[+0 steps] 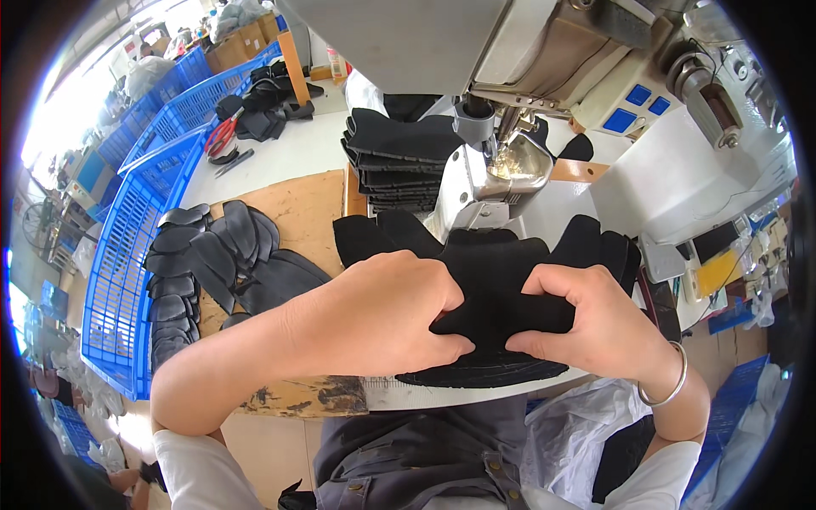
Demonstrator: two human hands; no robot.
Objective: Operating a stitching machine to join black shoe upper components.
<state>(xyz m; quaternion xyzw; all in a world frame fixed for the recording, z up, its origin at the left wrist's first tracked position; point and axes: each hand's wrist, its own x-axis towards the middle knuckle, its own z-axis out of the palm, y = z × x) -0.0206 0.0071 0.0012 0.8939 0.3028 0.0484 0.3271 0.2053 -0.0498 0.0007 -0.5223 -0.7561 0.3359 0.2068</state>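
Note:
A black cut fabric piece (493, 297) with notched, lobed edges lies spread in front of the sewing machine (501, 191). My left hand (416, 302) grips its left part, fingers curled and thumb pointing inward. From the other side my right hand (582, 310) pinches the same piece, with a thumb and a bent finger showing on top. The piece's far edge reaches the metal foot area of the machine; whether it sits under the needle is hidden. More black layers (484, 374) show beneath it at the table's near edge.
Behind the fabric stands a stack of black pieces (399, 157). Dark curved pieces (238, 255) lie in a pile on a worn wooden board (310, 200) to the left, beside a blue basket (127, 289). Red-handled scissors (223, 136) rest farther back. White plastic (578, 425) hangs near my lap.

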